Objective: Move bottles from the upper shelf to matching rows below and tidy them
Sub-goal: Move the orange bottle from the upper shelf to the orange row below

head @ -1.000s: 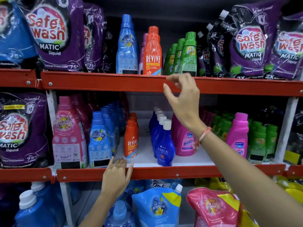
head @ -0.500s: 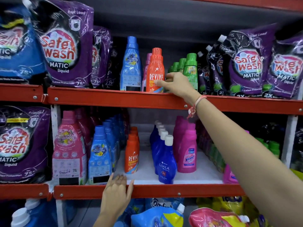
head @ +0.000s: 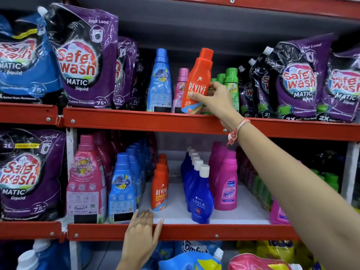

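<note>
The right hand has its grip closed around the orange bottle, tilted and lifted just off the upper shelf, beside the pink and green bottles; the left hand rests flat and open on the lower shelf's edge. The step in hand looks like taking the bottle away; next it should go down to the front of the orange row below, upright.

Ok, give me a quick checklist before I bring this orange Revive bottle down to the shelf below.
1. Right hand grips the tilted Revive bottle: ok.
2. Bottle base clear of the upper shelf lip: cannot tell.
3. Matching Revive row below: ok.
4. Free space in front of that row: ok.
5. Left hand rests on the lower shelf edge, near the drop spot: not ok.
</note>
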`<act>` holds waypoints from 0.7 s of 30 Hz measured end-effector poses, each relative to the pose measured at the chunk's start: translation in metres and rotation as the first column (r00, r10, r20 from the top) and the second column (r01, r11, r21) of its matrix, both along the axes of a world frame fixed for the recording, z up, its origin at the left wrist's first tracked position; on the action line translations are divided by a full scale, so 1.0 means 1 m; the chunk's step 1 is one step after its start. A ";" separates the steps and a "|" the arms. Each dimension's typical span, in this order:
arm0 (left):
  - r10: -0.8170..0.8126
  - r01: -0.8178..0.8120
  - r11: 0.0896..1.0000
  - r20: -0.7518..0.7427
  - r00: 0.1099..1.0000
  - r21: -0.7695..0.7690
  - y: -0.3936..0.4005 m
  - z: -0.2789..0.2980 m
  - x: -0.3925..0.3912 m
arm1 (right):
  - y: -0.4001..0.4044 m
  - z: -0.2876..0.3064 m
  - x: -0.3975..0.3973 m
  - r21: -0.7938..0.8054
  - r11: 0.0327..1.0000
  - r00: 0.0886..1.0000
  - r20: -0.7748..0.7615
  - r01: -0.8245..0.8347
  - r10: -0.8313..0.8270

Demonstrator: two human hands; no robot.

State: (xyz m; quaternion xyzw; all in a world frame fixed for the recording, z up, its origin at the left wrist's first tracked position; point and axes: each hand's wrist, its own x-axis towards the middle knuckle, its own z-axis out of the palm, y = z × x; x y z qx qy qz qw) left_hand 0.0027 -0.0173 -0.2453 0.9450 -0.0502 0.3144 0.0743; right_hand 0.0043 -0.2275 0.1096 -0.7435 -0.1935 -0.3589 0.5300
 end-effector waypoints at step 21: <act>-0.001 0.003 0.998 -0.025 1.000 0.065 0.000 0.008 -0.009 | 0.004 -0.133 -0.064 0.049 0.998 0.989 -0.140 -0.032 0.038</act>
